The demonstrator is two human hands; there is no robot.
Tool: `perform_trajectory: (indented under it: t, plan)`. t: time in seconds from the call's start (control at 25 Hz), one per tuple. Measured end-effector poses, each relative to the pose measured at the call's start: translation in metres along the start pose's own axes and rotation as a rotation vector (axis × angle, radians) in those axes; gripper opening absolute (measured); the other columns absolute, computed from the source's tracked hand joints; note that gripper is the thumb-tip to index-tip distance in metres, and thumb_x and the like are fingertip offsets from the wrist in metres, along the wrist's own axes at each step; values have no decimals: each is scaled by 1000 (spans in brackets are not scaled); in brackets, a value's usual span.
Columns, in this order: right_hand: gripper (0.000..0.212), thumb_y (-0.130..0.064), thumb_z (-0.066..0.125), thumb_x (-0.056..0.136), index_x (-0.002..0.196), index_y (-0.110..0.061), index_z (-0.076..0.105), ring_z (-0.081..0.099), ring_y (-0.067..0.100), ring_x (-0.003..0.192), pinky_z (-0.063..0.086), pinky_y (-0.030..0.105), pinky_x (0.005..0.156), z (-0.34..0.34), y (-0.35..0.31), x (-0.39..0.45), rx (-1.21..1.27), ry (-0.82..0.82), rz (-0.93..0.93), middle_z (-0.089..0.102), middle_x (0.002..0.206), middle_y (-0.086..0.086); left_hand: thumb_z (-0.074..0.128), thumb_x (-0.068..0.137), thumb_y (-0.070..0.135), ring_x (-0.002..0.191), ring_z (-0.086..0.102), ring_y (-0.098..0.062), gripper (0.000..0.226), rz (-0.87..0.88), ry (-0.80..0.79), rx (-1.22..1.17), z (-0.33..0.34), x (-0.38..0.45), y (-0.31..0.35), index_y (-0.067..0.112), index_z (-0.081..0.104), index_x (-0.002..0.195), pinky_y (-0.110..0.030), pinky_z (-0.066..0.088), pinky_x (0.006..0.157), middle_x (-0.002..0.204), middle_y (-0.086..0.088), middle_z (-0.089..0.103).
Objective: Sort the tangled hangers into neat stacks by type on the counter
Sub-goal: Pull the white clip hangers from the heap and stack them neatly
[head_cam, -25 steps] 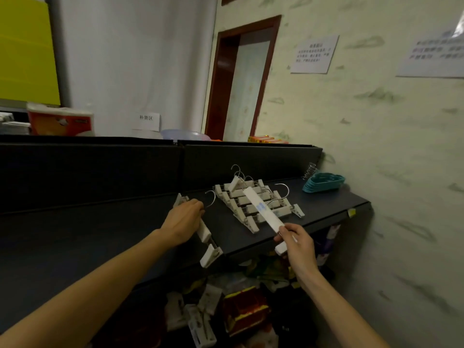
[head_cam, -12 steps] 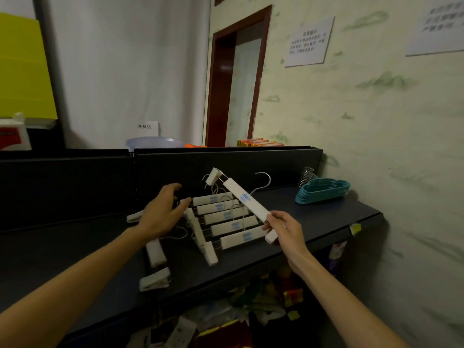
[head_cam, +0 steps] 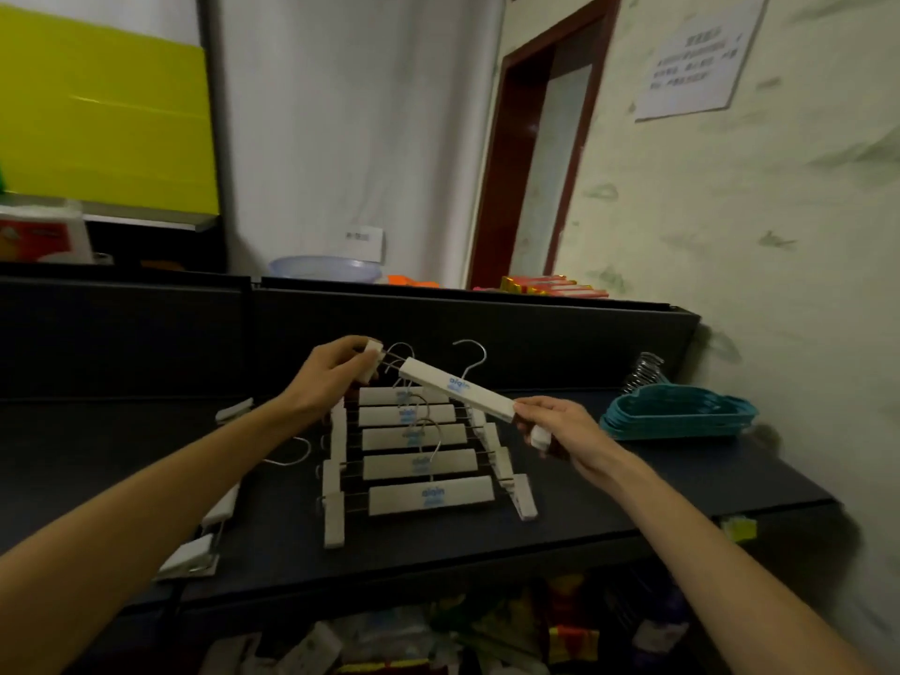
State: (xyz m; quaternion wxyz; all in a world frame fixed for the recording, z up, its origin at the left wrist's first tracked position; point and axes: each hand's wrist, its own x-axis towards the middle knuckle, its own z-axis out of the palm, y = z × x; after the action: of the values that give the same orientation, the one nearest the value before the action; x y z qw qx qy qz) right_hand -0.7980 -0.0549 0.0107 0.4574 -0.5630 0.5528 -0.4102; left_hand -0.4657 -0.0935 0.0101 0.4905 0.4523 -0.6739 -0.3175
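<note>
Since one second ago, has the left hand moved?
Yes. The left hand left the loose clip hanger at the counter's front and now grips the lifted hanger's far clip, above the stack.

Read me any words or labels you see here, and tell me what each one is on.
"aiqin": blue print on the held white clip hanger and the front hanger of the stack.
Wall notice: printed lines, too blurred to read.
Small white sign: too small to read.
Red box: print unreadable.
</note>
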Motion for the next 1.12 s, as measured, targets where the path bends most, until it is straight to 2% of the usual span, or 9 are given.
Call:
perform_trajectory:
  t: [0.08,0.2,0.28,0.4,0.56,0.76,0.96,1.12]
  plan:
    - [24,-30,67,90,110,-19,76,61,21,90,45,31,73,-7,4,22,30,-123,23,72,101,6,52,102,31,96,68,-16,25,-45,68,27,-2,-11,-2,25,62,125,-30,56,75,105,-3,69]
    - [29,-11,63,92,118,-21,71,67,22,106,51,32,83,-13,9,42,84,-239,-21,70,117,8,54,102,28,98,69,-19,21,-153,195,11,2,-26,-9,28,62,121,-38,59,83,106,-3,71]
    - [33,-7,65,92,119,-25,69,68,14,107,55,29,83,-13,17,50,18,-214,-96,71,118,1,55,101,24,99,69,-21,19,-195,258,-10,8,-37,-11,27,63,117,-36,59,80,105,-5,71]
    - [37,-5,69,90,120,-26,67,67,6,107,57,22,81,-10,30,57,-57,-182,-227,70,117,-4,55,101,26,98,69,-19,23,-245,313,36,17,-50,-12,21,62,123,-25,54,69,107,-5,70]
    - [37,-5,71,89,121,-22,67,68,1,102,57,20,81,-2,39,54,-60,-142,-326,71,112,-5,55,101,25,98,66,-14,19,-258,378,141,20,-61,-15,22,62,119,-23,49,68,107,1,67]
    - [37,-3,72,87,120,-18,68,70,1,96,56,17,76,-6,49,48,-38,-71,-299,72,108,-4,55,102,25,94,58,1,17,-249,292,272,24,-67,-12,25,59,118,-15,44,70,102,13,61]
    - [37,-3,71,88,122,-17,68,70,6,100,57,18,79,-6,56,38,-48,-25,-274,72,110,-4,58,100,25,94,57,3,12,-194,291,318,27,-72,-17,31,59,111,-24,51,84,100,17,60]
    - [35,-8,71,90,123,-20,68,67,6,104,55,20,82,1,64,32,-97,-9,-282,70,111,-7,60,99,27,97,59,1,13,-170,296,311,22,-81,-21,30,61,111,-19,47,79,101,17,62]
